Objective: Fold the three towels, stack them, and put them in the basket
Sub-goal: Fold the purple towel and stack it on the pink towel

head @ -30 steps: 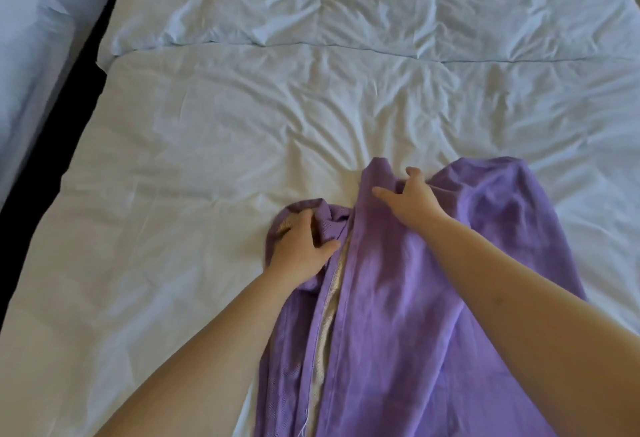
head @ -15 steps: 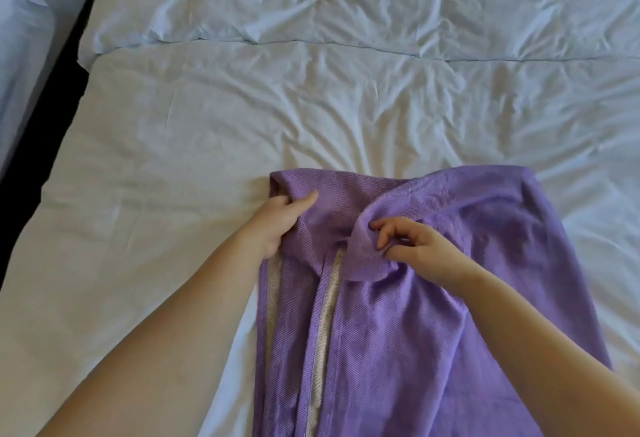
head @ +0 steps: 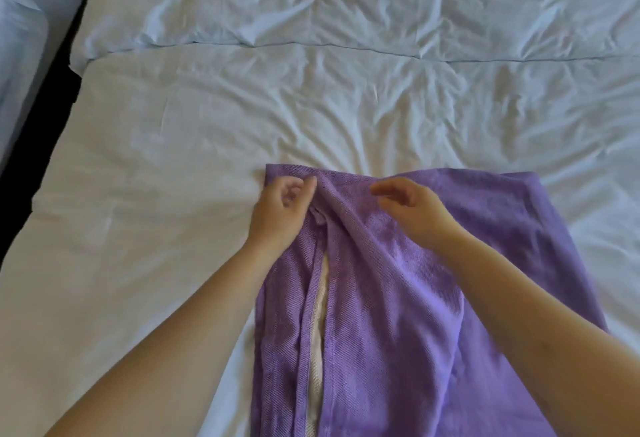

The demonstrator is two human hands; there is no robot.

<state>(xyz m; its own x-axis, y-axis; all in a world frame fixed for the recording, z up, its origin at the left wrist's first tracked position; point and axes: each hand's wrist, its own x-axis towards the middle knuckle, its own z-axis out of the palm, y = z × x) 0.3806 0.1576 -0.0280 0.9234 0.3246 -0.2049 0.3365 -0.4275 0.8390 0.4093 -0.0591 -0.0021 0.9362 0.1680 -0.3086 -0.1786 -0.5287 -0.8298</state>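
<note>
Purple towel [head: 381, 315] lies lengthwise on the bed [head: 166, 201], lower centre of frame. Soft, light and limp, I judge; I'd take it by the far corners. Left hand [head: 280, 209] is curled at the towel's upper-left corner, and I cannot tell if it pinches. Right hand [head: 412, 209] is slack-fingered, holding nothing.

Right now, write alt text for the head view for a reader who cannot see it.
A purple towel lies on a white bed, long sides folded inward, a pale strip between. The left hand, fingers curled, rests at its far left corner; the right hand is loosely open nearby.
</note>
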